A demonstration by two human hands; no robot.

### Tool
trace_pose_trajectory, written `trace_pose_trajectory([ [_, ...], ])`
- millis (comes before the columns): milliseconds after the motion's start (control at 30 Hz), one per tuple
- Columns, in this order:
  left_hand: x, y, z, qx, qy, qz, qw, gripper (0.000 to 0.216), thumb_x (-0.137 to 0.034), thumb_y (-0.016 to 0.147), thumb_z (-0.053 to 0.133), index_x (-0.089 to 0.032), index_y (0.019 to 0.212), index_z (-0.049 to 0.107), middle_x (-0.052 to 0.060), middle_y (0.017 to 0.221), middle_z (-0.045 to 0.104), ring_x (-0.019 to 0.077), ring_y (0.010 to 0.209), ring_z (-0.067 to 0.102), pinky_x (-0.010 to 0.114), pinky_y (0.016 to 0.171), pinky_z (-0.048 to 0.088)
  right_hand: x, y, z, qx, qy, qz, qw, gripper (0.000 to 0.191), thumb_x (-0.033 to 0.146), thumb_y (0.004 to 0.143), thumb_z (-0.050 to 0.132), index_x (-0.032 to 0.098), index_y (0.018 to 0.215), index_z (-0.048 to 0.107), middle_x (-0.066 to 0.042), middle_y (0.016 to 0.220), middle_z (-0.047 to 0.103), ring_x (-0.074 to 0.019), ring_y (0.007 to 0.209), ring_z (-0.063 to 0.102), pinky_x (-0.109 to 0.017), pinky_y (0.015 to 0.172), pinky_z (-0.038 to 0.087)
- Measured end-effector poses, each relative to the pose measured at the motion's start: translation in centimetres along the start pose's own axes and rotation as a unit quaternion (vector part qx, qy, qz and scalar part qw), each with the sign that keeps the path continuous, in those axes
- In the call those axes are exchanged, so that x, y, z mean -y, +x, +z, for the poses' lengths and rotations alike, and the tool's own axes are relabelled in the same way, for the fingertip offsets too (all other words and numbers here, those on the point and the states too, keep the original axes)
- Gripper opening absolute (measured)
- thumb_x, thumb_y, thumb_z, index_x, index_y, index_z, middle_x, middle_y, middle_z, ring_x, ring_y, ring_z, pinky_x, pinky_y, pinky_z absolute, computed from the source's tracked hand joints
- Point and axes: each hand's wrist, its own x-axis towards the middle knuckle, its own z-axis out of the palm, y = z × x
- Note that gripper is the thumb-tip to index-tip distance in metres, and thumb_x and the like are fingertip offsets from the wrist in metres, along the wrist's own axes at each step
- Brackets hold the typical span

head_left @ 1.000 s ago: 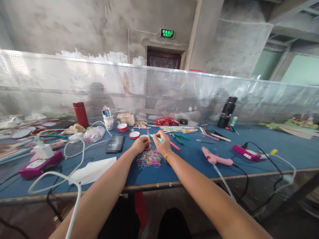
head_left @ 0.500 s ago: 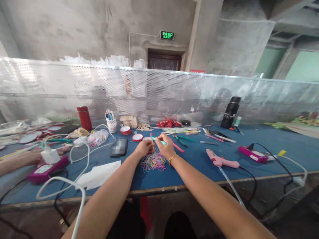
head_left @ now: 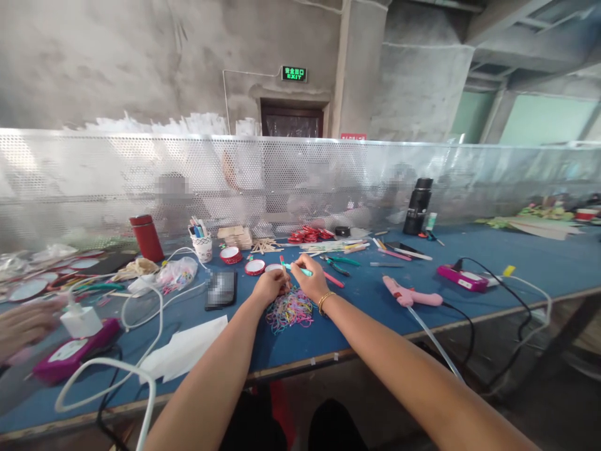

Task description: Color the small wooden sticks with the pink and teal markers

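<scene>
My left hand (head_left: pixel 269 287) is closed around a thin wooden stick (head_left: pixel 284 268) with a red tip, held upright. In my right hand (head_left: pixel 310 277) is a turquoise marker (head_left: pixel 304 272), gripped like a pen. Its point is at the stick, just below the red part; whether it touches is too small to tell. Beneath both hands lies a loose heap of colourful rubber bands (head_left: pixel 290 311). Round red-rimmed pieces (head_left: pixel 255 267) with white faces lie just beyond my left hand. A red pen (head_left: pixel 333 279) rests to the right of my right hand.
A phone (head_left: pixel 220 290), white paper (head_left: pixel 185 351) and a purple power strip (head_left: pixel 77 351) with white cable lie left, near a co-worker's blurred hand (head_left: pixel 28 326). Right are green-handled pliers (head_left: pixel 342 263), a pink glue gun (head_left: pixel 410 294) and a black flask (head_left: pixel 417 207). A perforated metal screen (head_left: pixel 310 181) stands behind.
The camera view has turned a little to the right, so the table's things sit farther left. My hands keep the same hold on stick and marker. The co-worker's hand at left has moved.
</scene>
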Motion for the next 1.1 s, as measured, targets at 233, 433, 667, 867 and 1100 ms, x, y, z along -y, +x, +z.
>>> trace_pose_trajectory([
  [233,-0.1,0.0,0.0,0.003,-0.007,-0.002,1.0,0.016,-0.023,0.077,0.07,-0.014,0.069,0.06,0.0,0.062,0.064,0.008,0.05,0.058,0.017,0.051,0.046,-0.2,0.0,0.1,0.004,0.003,-0.004,1.0,0.023,0.036,0.085,0.052,0.023,0.067,0.045,0.003,0.065,0.058,-0.0152,0.063,0.055,-0.025,0.062,0.042],
  [433,-0.2,-0.1,0.0,0.0,-0.006,0.001,1.0,0.013,-0.02,0.079,0.067,-0.013,0.07,0.061,0.0,0.063,0.065,0.0076,0.05,0.058,0.017,0.051,0.046,0.1,0.1,-0.1,0.001,0.0,-0.006,1.0,0.023,0.035,0.085,0.053,0.023,0.066,0.045,0.003,0.063,0.057,-0.0144,0.061,0.054,-0.026,0.062,0.041],
  [667,-0.3,-0.1,0.1,0.003,-0.01,-0.007,1.0,0.012,-0.019,0.078,0.068,-0.013,0.07,0.061,-0.001,0.061,0.064,0.0076,0.049,0.058,0.017,0.053,0.048,-0.1,0.2,-0.1,-0.008,-0.005,-0.016,1.0,0.023,0.033,0.084,0.053,0.024,0.066,0.045,0.004,0.062,0.056,-0.0145,0.061,0.054,-0.026,0.063,0.042],
  [867,-0.4,-0.1,0.0,0.009,-0.009,-0.011,1.0,0.009,-0.019,0.078,0.067,-0.014,0.074,0.062,0.0,0.064,0.066,0.0085,0.05,0.059,0.019,0.054,0.048,-1.0,0.5,-0.3,-0.027,-0.022,-0.001,0.999,0.022,0.034,0.085,0.051,0.023,0.066,0.047,0.002,0.064,0.058,-0.0154,0.063,0.053,-0.027,0.066,0.043],
  [1100,-0.5,-0.3,0.2,-0.004,-0.009,-0.005,1.0,0.009,-0.016,0.08,0.063,-0.014,0.072,0.061,0.0,0.063,0.065,0.0084,0.049,0.057,0.019,0.054,0.047,-0.8,0.2,-0.2,-0.008,-0.009,-0.016,1.0,0.023,0.035,0.086,0.051,0.023,0.066,0.048,0.001,0.066,0.06,-0.0151,0.063,0.054,-0.027,0.066,0.043],
])
